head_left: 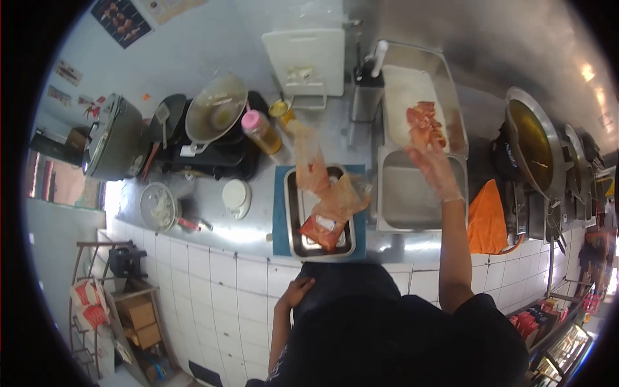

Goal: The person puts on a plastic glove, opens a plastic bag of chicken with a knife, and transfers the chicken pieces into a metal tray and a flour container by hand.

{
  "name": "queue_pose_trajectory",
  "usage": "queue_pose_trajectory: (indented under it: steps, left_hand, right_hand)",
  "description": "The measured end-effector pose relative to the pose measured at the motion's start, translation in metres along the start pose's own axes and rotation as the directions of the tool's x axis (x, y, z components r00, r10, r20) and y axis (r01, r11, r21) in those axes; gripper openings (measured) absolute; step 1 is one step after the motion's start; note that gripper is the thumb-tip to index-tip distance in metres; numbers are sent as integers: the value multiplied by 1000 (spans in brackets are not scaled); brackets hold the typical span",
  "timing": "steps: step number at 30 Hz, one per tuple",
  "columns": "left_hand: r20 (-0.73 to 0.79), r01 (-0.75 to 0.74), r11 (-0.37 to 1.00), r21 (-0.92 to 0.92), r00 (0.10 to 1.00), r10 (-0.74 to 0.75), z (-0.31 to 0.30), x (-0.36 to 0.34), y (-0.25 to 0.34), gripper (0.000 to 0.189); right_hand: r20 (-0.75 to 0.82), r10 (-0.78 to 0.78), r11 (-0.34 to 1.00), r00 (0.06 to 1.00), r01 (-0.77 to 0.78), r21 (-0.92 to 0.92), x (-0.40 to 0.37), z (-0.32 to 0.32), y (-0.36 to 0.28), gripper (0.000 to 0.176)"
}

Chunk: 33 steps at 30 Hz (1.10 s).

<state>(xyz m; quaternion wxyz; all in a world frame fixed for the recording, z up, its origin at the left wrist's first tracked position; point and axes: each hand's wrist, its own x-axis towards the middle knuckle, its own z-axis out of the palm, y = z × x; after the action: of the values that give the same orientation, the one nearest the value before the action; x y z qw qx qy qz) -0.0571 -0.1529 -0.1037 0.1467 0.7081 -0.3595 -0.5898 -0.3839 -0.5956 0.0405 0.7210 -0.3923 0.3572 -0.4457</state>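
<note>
My right hand (435, 169), in a clear plastic glove, reaches over the steel pans with its fingers stretched out. Its fingertips are right at a heap of reddish raw meat pieces (423, 118) in the far steel pan (400, 84). Below the wrist lies the near steel pan (406, 205). My left hand (298, 290) rests with fingers laid flat on the dark clothing at my side. Before me, a steel tray (289, 216) on a blue cloth (280, 226) holds an opened plastic bag (309, 161) and a labelled red meat packet (322, 231).
To the right stand a wok of oil (535, 148) and an orange cloth (488, 219). A pan (216, 113), a pink-lidded bottle (261, 129), a white round-topped item (236, 197) and a strainer (159, 206) are on the left. A white cutting board (309, 48) leans behind.
</note>
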Motion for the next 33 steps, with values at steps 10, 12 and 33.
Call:
queue_pose_trajectory:
  steps: [10,12,33]
  left_hand:
    - [-35,-111,992,51,993,113,-57,-2,31,52]
    - [-52,-152,988,-10,987,151,-67,-5,44,50]
    - [-141,-360,932,-38,925,351,-126,48,85,39]
  right_hand:
    - [345,286,657,894,79,-749,-14,69,65,30]
    - [453,296,376,841,333,-865,-5,78,98,24]
    - [501,586,221,637,469,-855,29,91,243,34]
